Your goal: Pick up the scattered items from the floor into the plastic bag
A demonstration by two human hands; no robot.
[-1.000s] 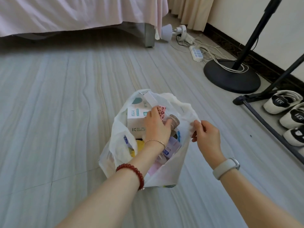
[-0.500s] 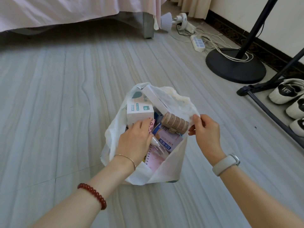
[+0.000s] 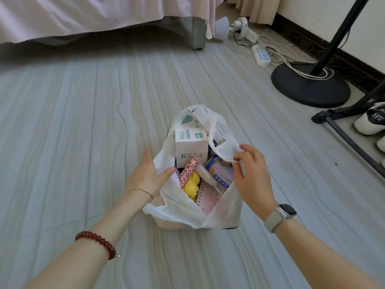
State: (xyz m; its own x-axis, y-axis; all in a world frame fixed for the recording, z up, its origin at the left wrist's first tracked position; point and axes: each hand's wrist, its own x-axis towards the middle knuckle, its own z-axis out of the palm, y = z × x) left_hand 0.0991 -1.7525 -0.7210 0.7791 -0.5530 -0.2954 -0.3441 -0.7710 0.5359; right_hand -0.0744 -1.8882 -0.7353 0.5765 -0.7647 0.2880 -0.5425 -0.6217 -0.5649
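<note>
A white plastic bag point(image 3: 179, 209) stands open on the grey floor in front of me. Inside it I see a white tissue box point(image 3: 190, 146), a pink leopard-print item point(image 3: 188, 172), a yellow duck toy point(image 3: 191, 186), a pink spiral notebook point(image 3: 208, 200) and a purple-labelled pack point(image 3: 221, 176). My left hand point(image 3: 149, 175) lies against the bag's left rim, thumb inside and fingers outside the plastic. My right hand point(image 3: 251, 174) pinches the bag's right handle point(image 3: 224, 147) between thumb and fingers.
A bed with a pink cover point(image 3: 93, 15) runs along the back. A black stand base point(image 3: 310, 85), a power strip point(image 3: 262, 55) with cables and white shoes point(image 3: 370, 120) crowd the right side. A black tripod leg point(image 3: 352, 144) slants along the floor there.
My left hand has come out of the bag's inside and moved to its left rim. The contents now show, with the duck toy and leopard-print item uncovered. My right hand still holds the handle.
</note>
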